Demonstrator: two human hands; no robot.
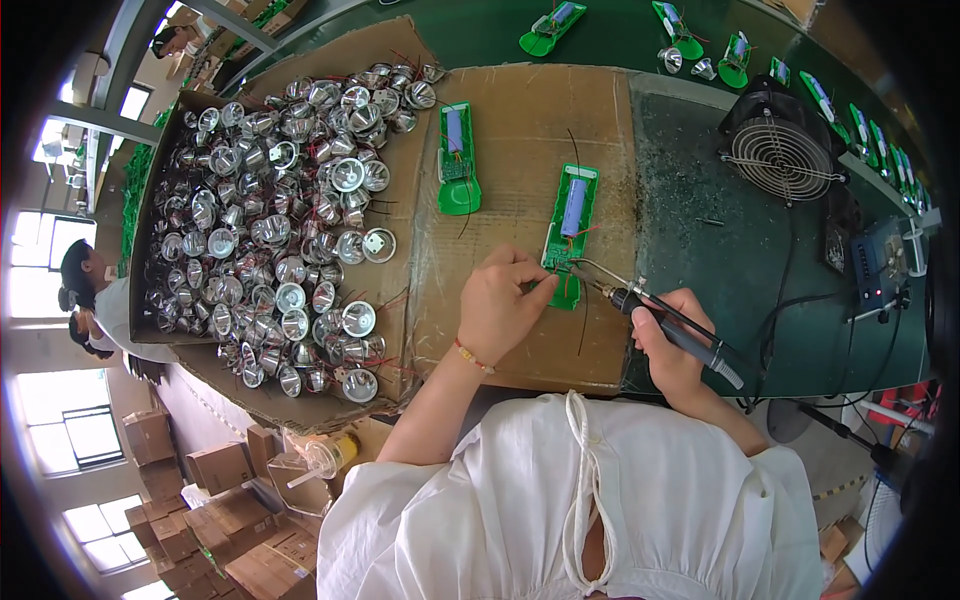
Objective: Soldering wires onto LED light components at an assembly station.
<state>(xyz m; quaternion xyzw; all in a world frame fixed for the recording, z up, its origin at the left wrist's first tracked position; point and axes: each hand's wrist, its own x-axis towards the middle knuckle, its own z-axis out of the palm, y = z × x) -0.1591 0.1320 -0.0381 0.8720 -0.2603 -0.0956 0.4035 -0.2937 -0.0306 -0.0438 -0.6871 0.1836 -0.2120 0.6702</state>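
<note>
My right hand (672,345) grips a soldering iron (712,362) with a thin curved metal tube beside its tip. That tip meets a green plastic housing (566,294), close to a small circuit board. A blue cylindrical battery (573,208) lies in the housing's upper part, with red and dark wires around it. At the housing's left edge, the fingers of my left hand (503,298) are pinched together near the board; what they hold is too small to make out. Another green housing with a battery (460,190) lies farther left on the cardboard sheet (510,110).
A carton (400,200) on the left is heaped with silver reflector cups (270,230) trailing red wires. A fan with a wire guard (782,158) and a blue control box (880,270) stand right, with cables. More green housings (820,97) line the far edge. People sit left.
</note>
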